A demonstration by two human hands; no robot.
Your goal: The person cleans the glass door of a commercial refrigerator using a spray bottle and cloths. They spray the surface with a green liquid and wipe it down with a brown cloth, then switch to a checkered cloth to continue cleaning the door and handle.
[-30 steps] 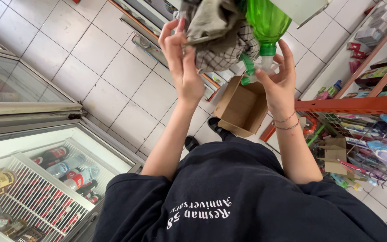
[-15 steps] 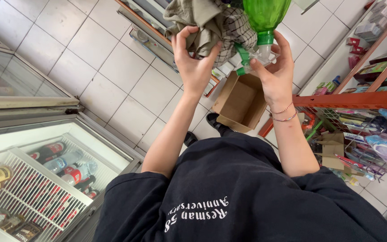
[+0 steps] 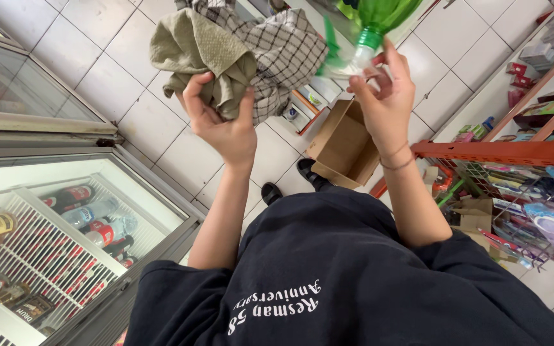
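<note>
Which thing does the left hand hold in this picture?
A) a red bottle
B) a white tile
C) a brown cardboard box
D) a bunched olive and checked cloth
D: the left hand grips the bunched cloth, while the right hand holds the green bottle.

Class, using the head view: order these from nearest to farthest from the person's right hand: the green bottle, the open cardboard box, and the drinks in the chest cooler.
1. Green bottle, held in the right hand, top right.
2. Cardboard box, on the floor just below that hand.
3. Drinks in the chest cooler, far left, beyond the left hand gripping the cloth.
</note>
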